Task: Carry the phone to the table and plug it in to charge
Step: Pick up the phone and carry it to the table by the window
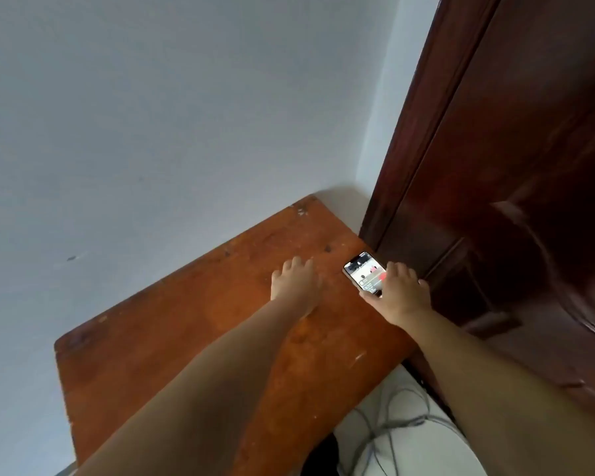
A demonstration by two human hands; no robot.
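A phone (362, 269) with its screen lit lies face up on the worn brown wooden table (193, 324), near the table's far right edge. My right hand (397, 292) rests over the phone's near end, fingers curled around it. My left hand (294, 281) lies flat on the tabletop to the left of the phone, fingers spread and holding nothing. Thin grey cables (389, 420) trail over a white surface below the table's near right corner; their plug end is not visible.
A dark brown wooden door (502, 201) stands close against the table's right side. A pale wall (152, 132) runs behind and to the left of the table. A white object (416, 451) sits under the cables at the bottom.
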